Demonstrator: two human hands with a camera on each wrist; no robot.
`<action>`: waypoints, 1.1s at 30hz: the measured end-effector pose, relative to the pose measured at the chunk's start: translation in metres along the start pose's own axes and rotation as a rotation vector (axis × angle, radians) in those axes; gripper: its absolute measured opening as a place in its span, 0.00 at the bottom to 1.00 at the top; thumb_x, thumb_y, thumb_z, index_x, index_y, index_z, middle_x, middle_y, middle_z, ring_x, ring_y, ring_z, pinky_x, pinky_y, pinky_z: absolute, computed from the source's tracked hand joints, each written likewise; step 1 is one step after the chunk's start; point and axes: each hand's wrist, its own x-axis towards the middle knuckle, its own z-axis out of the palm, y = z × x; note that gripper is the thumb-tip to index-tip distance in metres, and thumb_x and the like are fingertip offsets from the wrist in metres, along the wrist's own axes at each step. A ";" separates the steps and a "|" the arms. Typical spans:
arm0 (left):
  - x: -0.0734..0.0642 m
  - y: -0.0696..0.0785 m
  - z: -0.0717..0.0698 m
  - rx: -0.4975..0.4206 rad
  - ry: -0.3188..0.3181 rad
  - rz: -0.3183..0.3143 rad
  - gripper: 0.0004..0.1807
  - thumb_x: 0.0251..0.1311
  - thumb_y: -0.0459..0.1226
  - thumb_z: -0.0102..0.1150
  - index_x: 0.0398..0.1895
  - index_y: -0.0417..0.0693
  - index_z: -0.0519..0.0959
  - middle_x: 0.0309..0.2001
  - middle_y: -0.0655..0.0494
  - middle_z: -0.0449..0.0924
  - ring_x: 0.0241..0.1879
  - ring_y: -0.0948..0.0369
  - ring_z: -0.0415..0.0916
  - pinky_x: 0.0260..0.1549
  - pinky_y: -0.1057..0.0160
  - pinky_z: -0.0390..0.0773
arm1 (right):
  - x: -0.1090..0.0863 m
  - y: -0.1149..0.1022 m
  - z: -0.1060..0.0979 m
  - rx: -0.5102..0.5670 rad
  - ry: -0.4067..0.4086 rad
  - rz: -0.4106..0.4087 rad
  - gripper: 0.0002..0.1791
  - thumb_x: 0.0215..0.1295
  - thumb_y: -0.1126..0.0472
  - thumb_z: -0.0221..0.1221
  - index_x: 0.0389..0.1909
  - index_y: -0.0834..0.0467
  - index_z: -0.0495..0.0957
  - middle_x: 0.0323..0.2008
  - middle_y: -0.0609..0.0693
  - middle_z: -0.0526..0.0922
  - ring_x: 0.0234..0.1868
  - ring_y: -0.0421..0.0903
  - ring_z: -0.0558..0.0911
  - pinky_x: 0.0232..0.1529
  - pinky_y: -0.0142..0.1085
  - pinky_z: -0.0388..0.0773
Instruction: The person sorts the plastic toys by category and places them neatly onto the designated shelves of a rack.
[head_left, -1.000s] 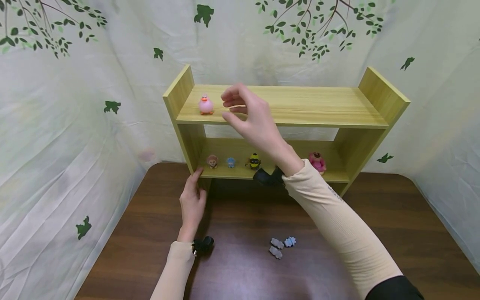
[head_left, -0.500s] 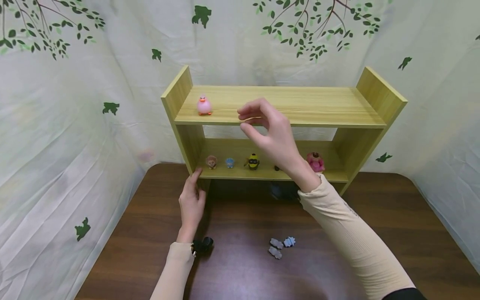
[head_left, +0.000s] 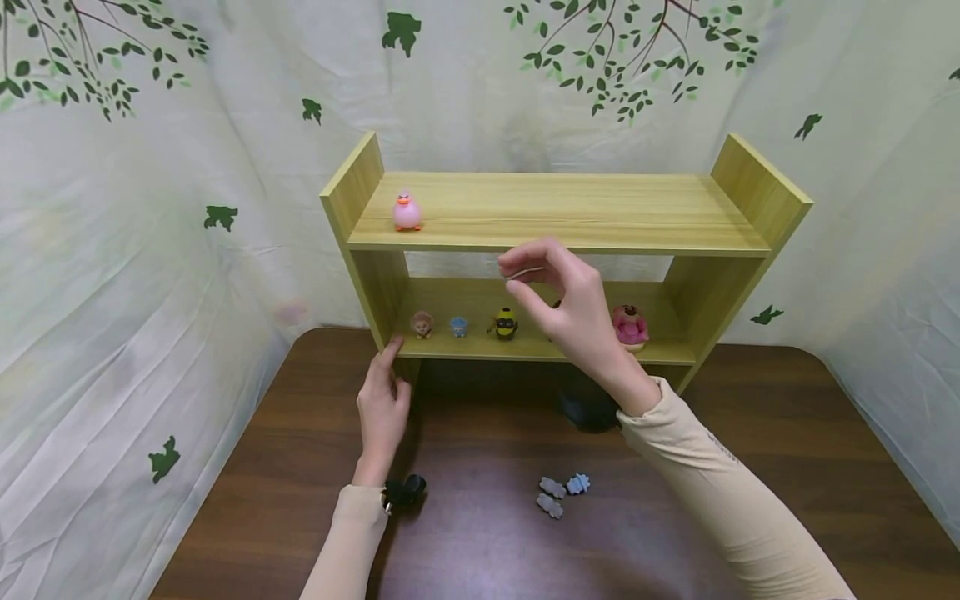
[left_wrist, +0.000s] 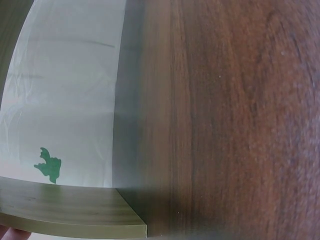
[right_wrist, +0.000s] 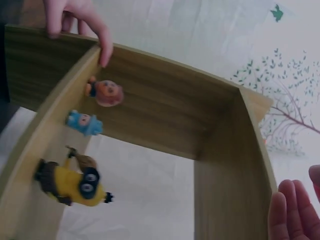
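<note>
My left hand (head_left: 383,414) grips the left side panel of the wooden shelf (head_left: 570,212) at its lower board, one finger over the front edge. In front of the shelf hovers my right hand (head_left: 573,312), thumb and fingers curved apart with nothing between them. A pink duck figure (head_left: 407,213) stands at the left of the top board. On the lower board are a brown-pink figure (head_left: 422,325), a small blue figure (head_left: 459,327), a yellow minion figure (right_wrist: 72,182) and a pink bear figure (head_left: 629,327). My right hand mostly hides another dark item there.
Two small grey pieces (head_left: 551,506) and a light-blue piece (head_left: 578,484) lie on the brown table (head_left: 480,550) in front of the shelf. Behind stands a pale curtain (head_left: 480,83) printed with leaves. A black wrist camera (head_left: 406,492) sits on my left wrist.
My right hand has moved right and down, from near the pink duck figure on the top board to before the lower compartment. The left hand stays on the shelf.
</note>
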 end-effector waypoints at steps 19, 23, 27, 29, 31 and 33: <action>0.000 0.001 0.000 -0.004 0.003 -0.002 0.41 0.47 0.15 0.49 0.66 0.56 0.68 0.58 0.49 0.74 0.26 0.55 0.58 0.25 0.54 0.62 | -0.062 0.022 -0.005 -0.051 -0.064 0.181 0.13 0.58 0.77 0.60 0.43 0.64 0.76 0.39 0.56 0.82 0.39 0.48 0.81 0.42 0.37 0.77; 0.000 0.002 -0.001 -0.001 -0.007 -0.017 0.40 0.49 0.17 0.48 0.66 0.57 0.68 0.59 0.49 0.74 0.26 0.54 0.58 0.26 0.53 0.62 | -0.070 0.011 -0.006 -0.066 -0.076 0.233 0.11 0.57 0.79 0.59 0.42 0.69 0.75 0.37 0.59 0.81 0.38 0.52 0.81 0.42 0.38 0.77; 0.000 0.001 -0.001 0.005 0.004 -0.002 0.41 0.48 0.16 0.49 0.66 0.56 0.68 0.58 0.49 0.74 0.24 0.57 0.55 0.24 0.54 0.61 | -0.086 0.022 -0.011 -0.051 -0.080 0.267 0.11 0.59 0.77 0.58 0.42 0.67 0.75 0.37 0.59 0.81 0.38 0.50 0.81 0.43 0.35 0.77; 0.000 0.001 -0.001 0.007 0.007 0.003 0.41 0.48 0.15 0.49 0.66 0.57 0.68 0.58 0.49 0.74 0.23 0.58 0.54 0.24 0.55 0.61 | -0.096 0.033 -0.013 -0.042 -0.072 0.280 0.11 0.60 0.76 0.59 0.43 0.65 0.75 0.38 0.57 0.82 0.38 0.47 0.82 0.43 0.34 0.77; 0.000 0.002 0.000 0.007 0.001 -0.003 0.41 0.48 0.16 0.48 0.66 0.57 0.68 0.58 0.49 0.74 0.23 0.57 0.55 0.24 0.55 0.61 | -0.103 0.039 -0.015 -0.046 -0.069 0.301 0.11 0.60 0.76 0.59 0.43 0.65 0.75 0.38 0.57 0.82 0.39 0.47 0.82 0.43 0.34 0.77; 0.000 0.001 0.000 0.006 -0.006 -0.007 0.41 0.49 0.16 0.48 0.66 0.57 0.68 0.58 0.49 0.74 0.23 0.57 0.54 0.24 0.55 0.61 | -0.108 0.039 -0.016 -0.054 -0.066 0.320 0.11 0.60 0.77 0.58 0.43 0.66 0.75 0.38 0.58 0.82 0.38 0.50 0.82 0.43 0.34 0.77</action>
